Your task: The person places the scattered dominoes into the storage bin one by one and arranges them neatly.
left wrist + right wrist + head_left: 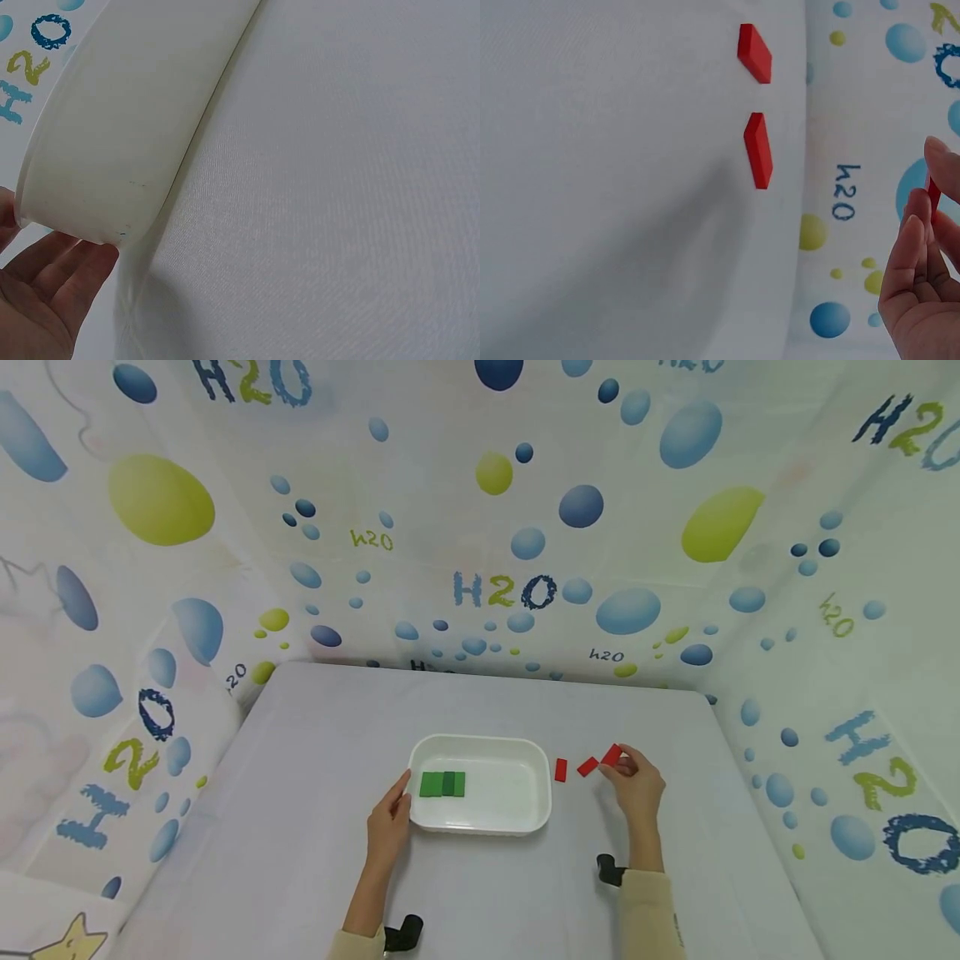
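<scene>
Beyond the right end of the white tray [502, 785], the right hand [636, 779] pinches a red tile [612, 755] between the thumb and the fingertips, and the gap of the fingers is just the thickness of this piece. The held tile comes out of the fingers slanted, with the far end of its long axis leaning to the right. The white tray lies to the left of this hand, and between them, on the white table [300, 760], are two more pieces. A second red tile [588, 767] is just beside the held one in the head view, slanted in much the same way; a third red tile [561, 770] is close to the tray's wall, with its long axis pointing almost straight to the far side. From the right wrist view the held tile seems to be above the table, but how high it is, I cannot tell with confidence. At the opposite end of the tray, the left hand [390, 828] holds the rim, thumb on one side and fingers against the outer wall. Green tiles [431, 784] lie in a row nearer to this left hand, while all three red ones are nearer to the right
</scene>
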Demonstrator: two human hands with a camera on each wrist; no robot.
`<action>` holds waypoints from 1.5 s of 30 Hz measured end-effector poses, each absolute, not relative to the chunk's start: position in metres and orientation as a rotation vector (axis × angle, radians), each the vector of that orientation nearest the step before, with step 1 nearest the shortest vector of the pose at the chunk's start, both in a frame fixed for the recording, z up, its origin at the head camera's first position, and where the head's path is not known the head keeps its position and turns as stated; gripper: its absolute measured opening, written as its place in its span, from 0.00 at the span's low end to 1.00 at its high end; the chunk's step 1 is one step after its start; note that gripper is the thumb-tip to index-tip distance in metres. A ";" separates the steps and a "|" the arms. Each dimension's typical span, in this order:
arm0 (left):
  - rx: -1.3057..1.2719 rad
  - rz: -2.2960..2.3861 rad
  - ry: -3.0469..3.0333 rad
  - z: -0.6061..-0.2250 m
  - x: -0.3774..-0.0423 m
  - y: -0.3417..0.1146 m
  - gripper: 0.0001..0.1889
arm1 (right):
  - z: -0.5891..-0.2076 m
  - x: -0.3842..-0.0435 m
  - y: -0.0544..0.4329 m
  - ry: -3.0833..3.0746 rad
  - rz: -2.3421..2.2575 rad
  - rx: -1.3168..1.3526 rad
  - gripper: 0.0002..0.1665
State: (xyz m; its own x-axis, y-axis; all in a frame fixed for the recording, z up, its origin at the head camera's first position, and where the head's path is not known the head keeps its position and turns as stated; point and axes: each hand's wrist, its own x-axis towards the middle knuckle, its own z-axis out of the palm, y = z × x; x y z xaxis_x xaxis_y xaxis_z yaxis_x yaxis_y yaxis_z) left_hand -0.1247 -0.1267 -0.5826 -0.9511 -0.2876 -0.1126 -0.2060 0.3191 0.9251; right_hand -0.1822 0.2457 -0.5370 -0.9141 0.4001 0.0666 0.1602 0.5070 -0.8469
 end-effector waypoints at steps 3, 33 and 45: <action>0.469 -1.731 -2.494 -0.583 -0.125 -0.127 0.23 | -0.531 -0.183 0.240 -2.489 1.386 -0.449 0.30; 0.462 -1.728 -2.493 -0.583 -0.125 -0.128 0.23 | -0.515 -0.190 0.162 -2.531 1.443 -0.151 0.31; 0.451 -1.728 -2.495 -0.581 -0.124 -0.128 0.23 | -0.531 -0.193 0.127 -2.570 1.455 0.013 0.30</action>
